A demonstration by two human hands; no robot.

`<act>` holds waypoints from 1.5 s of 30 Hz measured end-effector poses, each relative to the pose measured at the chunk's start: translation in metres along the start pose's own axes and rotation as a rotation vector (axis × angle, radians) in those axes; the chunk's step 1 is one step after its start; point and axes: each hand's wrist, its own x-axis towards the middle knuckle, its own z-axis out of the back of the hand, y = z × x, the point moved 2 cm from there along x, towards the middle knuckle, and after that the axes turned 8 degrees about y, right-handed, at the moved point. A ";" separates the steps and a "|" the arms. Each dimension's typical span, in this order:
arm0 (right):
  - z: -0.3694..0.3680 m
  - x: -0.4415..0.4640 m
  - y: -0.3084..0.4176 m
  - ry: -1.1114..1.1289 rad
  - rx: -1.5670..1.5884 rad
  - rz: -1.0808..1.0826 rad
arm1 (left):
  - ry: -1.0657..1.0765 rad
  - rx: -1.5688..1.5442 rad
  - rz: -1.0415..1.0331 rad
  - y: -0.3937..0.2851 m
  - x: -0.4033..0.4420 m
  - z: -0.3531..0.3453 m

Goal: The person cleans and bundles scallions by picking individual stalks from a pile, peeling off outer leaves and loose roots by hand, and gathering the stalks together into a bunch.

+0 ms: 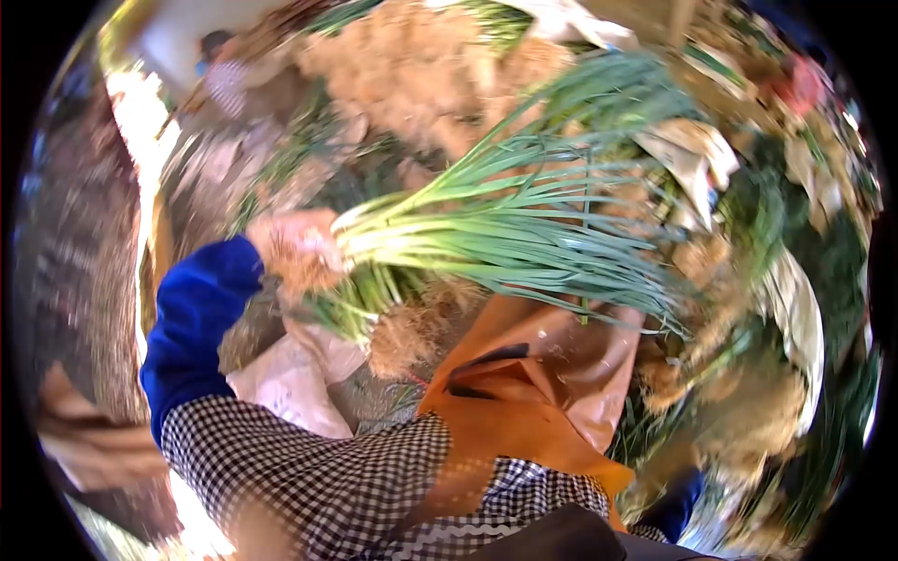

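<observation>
My left hand (295, 241) is closed round the root end of a large bunch of green onions (486, 220). The long leaves fan out to the right, over my lap. Brown roots show by the fingers. Just below this hand lies a smaller bunch of green onions (360, 304), its shaggy roots turned toward me. Low on the right, my right hand (669, 465) is smeared by motion beside the blue sleeve. It is nearest to a rooty heap of green onions (748, 411), and its fingers cannot be made out.
An orange apron (524, 402) covers my lap. A pale sack (295, 383) lies at my left. Large root piles (402, 70) lie ahead, with more onions and white sacking (795, 327) at the right. Another person (224, 79) is at the far left.
</observation>
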 end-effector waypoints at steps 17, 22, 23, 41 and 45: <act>0.317 -0.031 0.400 -0.050 0.415 0.813 | -1.399 1.549 0.397 0.068 -0.114 0.256; 0.341 -0.042 0.444 0.007 0.414 0.894 | -1.666 0.920 0.680 0.202 -0.007 0.170; 0.339 -0.040 0.445 0.022 0.414 0.888 | -1.523 0.880 0.769 0.266 0.019 0.182; 0.005 -0.091 0.093 0.135 0.653 -0.380 | -1.005 0.786 0.651 0.324 0.159 0.098; 0.096 -0.123 0.085 -0.498 0.234 -0.276 | -0.731 0.978 0.816 0.290 0.150 0.096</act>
